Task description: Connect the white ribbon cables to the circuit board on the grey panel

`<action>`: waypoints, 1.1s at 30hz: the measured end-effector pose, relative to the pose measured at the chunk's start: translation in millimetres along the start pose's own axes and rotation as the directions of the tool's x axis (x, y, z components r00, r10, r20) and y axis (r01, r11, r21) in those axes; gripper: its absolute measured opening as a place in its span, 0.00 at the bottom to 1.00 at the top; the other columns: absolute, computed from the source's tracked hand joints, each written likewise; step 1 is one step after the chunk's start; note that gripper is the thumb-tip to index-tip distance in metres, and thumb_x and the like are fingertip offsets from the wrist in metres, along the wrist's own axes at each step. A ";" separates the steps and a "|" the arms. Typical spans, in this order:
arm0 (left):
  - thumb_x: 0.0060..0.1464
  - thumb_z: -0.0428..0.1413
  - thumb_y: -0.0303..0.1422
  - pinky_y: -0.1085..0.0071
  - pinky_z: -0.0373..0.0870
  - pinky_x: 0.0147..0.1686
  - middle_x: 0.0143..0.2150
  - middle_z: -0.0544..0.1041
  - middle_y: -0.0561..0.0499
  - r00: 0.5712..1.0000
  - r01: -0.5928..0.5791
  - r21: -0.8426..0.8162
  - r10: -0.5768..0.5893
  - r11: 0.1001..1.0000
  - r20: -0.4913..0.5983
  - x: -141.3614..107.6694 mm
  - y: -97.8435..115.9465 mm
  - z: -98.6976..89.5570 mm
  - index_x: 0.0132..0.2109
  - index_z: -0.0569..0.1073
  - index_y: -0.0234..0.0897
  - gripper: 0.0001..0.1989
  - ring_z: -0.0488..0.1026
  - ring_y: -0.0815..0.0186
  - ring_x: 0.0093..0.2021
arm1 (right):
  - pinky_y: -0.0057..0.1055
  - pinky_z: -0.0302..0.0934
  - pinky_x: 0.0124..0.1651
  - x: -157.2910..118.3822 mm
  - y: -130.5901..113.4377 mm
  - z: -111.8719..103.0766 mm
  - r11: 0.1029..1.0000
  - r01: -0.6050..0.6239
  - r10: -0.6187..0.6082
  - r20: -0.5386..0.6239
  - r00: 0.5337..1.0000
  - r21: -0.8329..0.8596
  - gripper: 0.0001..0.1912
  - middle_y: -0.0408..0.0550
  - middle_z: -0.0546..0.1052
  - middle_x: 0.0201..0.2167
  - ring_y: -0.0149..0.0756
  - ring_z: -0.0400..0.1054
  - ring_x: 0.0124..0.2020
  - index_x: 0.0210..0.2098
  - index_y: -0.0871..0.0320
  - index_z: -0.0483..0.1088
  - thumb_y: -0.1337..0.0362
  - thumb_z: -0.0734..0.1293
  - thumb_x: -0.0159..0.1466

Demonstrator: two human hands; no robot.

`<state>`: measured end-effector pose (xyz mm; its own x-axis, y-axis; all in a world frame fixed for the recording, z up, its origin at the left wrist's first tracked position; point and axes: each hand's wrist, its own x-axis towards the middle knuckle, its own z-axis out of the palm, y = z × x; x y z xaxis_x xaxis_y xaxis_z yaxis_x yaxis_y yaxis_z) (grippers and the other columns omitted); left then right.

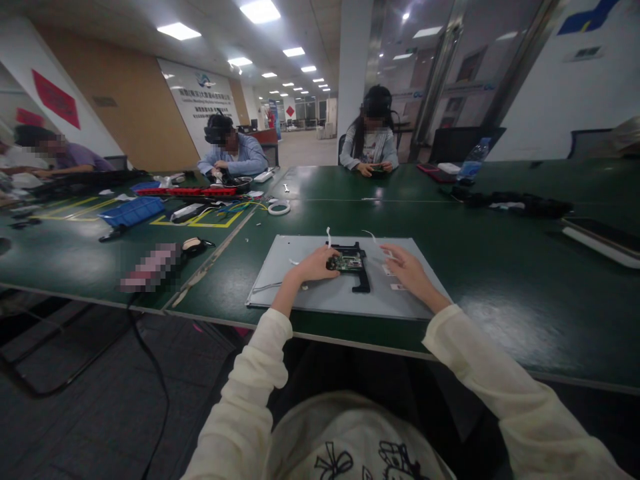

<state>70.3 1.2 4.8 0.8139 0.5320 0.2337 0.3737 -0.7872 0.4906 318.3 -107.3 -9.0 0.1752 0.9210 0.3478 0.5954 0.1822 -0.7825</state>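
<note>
A flat grey panel lies on the table before me. On it sits a black bracket with a green circuit board in it. My left hand is closed on the board's left edge, its thumb at the near side. A short white strip stands up by its fingertips. Right of the bracket, my right hand is above the panel with bent fingers, apart from the board. A thin curled white strip runs to its fingertips and appears pinched there. Pale labels lie beneath this hand.
The green table carries a blue tray, a roll of white tape and a small wrench. A blurred pinkish object with a cable lies left. A bottle stands far right. Several people sit around the table.
</note>
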 end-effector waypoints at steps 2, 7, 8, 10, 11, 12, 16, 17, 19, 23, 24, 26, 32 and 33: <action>0.45 0.58 0.33 0.61 0.63 0.50 0.49 0.69 0.44 1.000 -0.005 -0.019 0.004 1.000 -0.003 0.3 0.2 -0.9 0.50 0.66 0.36 0.23 0.67 0.59 0.48 | 0.45 0.59 0.55 1.1 1.1 0.7 0.989 -0.071 0.071 0.000 0.997 0.127 0.20 0.50 0.70 0.51 0.42 0.64 0.52 0.51 0.54 0.66 0.58 0.60 0.61; 0.53 0.53 0.40 0.61 0.57 0.56 0.55 0.68 0.45 0.993 0.016 -0.257 -0.046 0.966 -0.113 1.9 8.5 -8.6 0.57 0.60 0.39 0.26 0.64 0.59 0.55 | 0.42 0.63 0.52 2.9 5.9 0.5 0.903 -0.202 0.170 0.117 0.978 0.379 0.20 0.51 0.71 0.52 0.41 0.66 0.51 0.52 0.54 0.66 0.55 0.57 0.63; 0.56 0.49 0.41 0.61 0.57 0.56 0.56 0.68 0.45 0.990 0.018 -0.337 -0.063 0.941 -0.124 2.1 11.1 -10.9 0.59 0.58 0.40 0.25 0.63 0.60 0.56 | 0.42 0.64 0.51 2.8 5.8 -0.1 0.891 -0.218 0.180 0.132 0.975 0.398 0.20 0.52 0.71 0.51 0.41 0.67 0.51 0.51 0.54 0.67 0.55 0.57 0.63; 0.61 0.40 0.43 0.60 0.57 0.56 0.58 0.67 0.45 0.989 -0.001 -0.489 -0.071 0.872 -0.130 2.4 15.7 -15.2 0.61 0.54 0.41 0.24 0.62 0.60 0.58 | 0.42 0.65 0.50 2.2 4.5 -1.2 0.865 -0.244 0.199 0.146 0.969 0.439 0.19 0.53 0.72 0.50 0.42 0.67 0.50 0.49 0.55 0.68 0.55 0.58 0.63; 0.62 0.36 0.44 0.60 0.57 0.56 0.59 0.65 0.45 0.990 -0.019 -0.552 -0.062 0.833 -0.128 2.6 17.5 -16.9 0.62 0.53 0.42 0.24 0.61 0.60 0.59 | 0.41 0.65 0.50 1.7 3.4 -1.5 0.851 -0.256 0.209 0.150 0.966 0.458 0.18 0.53 0.72 0.49 0.42 0.68 0.49 0.48 0.56 0.68 0.55 0.59 0.62; 0.63 0.33 0.44 0.59 0.57 0.56 0.60 0.64 0.45 0.991 -0.039 -0.602 -0.046 0.797 -0.125 2.8 19.1 -18.4 0.63 0.51 0.42 0.25 0.60 0.61 0.60 | 0.41 0.65 0.49 1.2 2.1 -1.6 0.838 -0.267 0.221 0.151 0.964 0.476 0.18 0.53 0.73 0.49 0.42 0.68 0.49 0.47 0.55 0.68 0.55 0.60 0.62; 0.61 0.25 0.48 0.57 0.54 0.57 0.64 0.58 0.47 0.993 -0.064 -0.643 -0.012 0.763 -0.113 2.6 25.1 -20.5 0.65 0.45 0.45 0.29 0.53 0.61 0.64 | 0.39 0.65 0.49 -1.3 -3.9 -0.3 0.816 -0.285 0.252 0.135 0.958 0.503 0.21 0.51 0.76 0.43 0.40 0.70 0.46 0.51 0.54 0.65 0.56 0.64 0.59; 0.60 0.24 0.49 0.57 0.54 0.58 0.64 0.57 0.48 0.993 -0.056 -0.625 -0.020 0.779 -0.114 2.3 26.9 -20.1 0.65 0.44 0.45 0.30 0.52 0.62 0.65 | 0.39 0.66 0.49 -1.9 -5.4 0.2 0.825 -0.270 0.246 0.116 0.962 0.497 0.24 0.50 0.76 0.42 0.39 0.71 0.45 0.54 0.53 0.62 0.56 0.64 0.59; 0.60 0.24 0.50 0.56 0.51 0.59 0.65 0.55 0.49 0.992 -0.043 -0.589 -0.038 0.807 -0.124 1.9 30.1 -18.3 0.66 0.43 0.46 0.31 0.50 0.62 0.65 | 0.40 0.66 0.47 -2.7 -9.1 1.8 0.852 -0.221 0.217 0.064 0.974 0.475 0.31 0.48 0.76 0.41 0.38 0.72 0.41 0.59 0.50 0.54 0.56 0.65 0.58; 0.60 0.26 0.50 0.58 0.44 0.62 0.66 0.52 0.52 0.982 -0.103 -0.565 -0.005 0.818 -0.187 6.5 34.4 -12.1 0.66 0.42 0.49 0.29 0.46 0.64 0.66 | 0.38 0.68 0.44 -1.6 -21.4 7.5 0.858 -0.169 0.190 0.006 0.982 0.485 0.29 0.46 0.76 0.39 0.36 0.73 0.37 0.57 0.49 0.57 0.55 0.65 0.57; 0.61 0.27 0.50 0.59 0.42 0.63 0.66 0.52 0.53 0.978 -0.124 -0.563 0.006 0.817 -0.208 9.8 35.6 -10.7 0.66 0.42 0.49 0.28 0.44 0.65 0.67 | 0.37 0.68 0.43 -0.2 -25.7 9.6 0.845 -0.172 0.200 -0.001 0.980 0.506 0.27 0.46 0.76 0.39 0.36 0.73 0.36 0.55 0.50 0.60 0.55 0.65 0.57; 0.62 0.29 0.48 0.61 0.37 0.64 0.67 0.51 0.53 0.967 -0.157 -0.555 0.013 0.817 -0.255 19.7 39.4 -8.2 0.66 0.41 0.48 0.28 0.42 0.66 0.67 | 0.36 0.68 0.42 4.8 -34.9 13.9 0.816 -0.174 0.218 -0.014 0.976 0.551 0.25 0.46 0.75 0.37 0.35 0.73 0.35 0.53 0.51 0.62 0.57 0.66 0.56; 0.63 0.30 0.45 0.63 0.32 0.65 0.67 0.49 0.53 0.947 -0.185 -0.529 0.006 0.829 -0.322 60.9 57.2 3.5 0.66 0.42 0.42 0.27 0.39 0.68 0.67 | 0.34 0.69 0.40 30.1 -45.1 24.9 0.790 -0.231 0.273 0.012 0.962 0.568 0.07 0.50 0.74 0.40 0.36 0.72 0.36 0.35 0.58 0.71 0.63 0.64 0.58; 0.63 0.30 0.44 0.64 0.32 0.65 0.67 0.49 0.52 0.942 -0.182 -0.523 -0.006 0.832 -0.337 66.3 58.3 7.0 0.66 0.42 0.42 0.27 0.39 0.68 0.67 | 0.33 0.69 0.40 33.1 -43.2 26.2 0.772 -0.251 0.294 0.022 0.955 0.584 0.06 0.51 0.74 0.40 0.36 0.72 0.36 0.33 0.58 0.71 0.64 0.64 0.58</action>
<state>149.1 -11.6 43.0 0.6142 0.6106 0.4999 -0.0700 -0.5888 0.8052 277.8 -75.7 22.8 0.3254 0.9412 0.0908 -0.0423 0.1104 -0.9930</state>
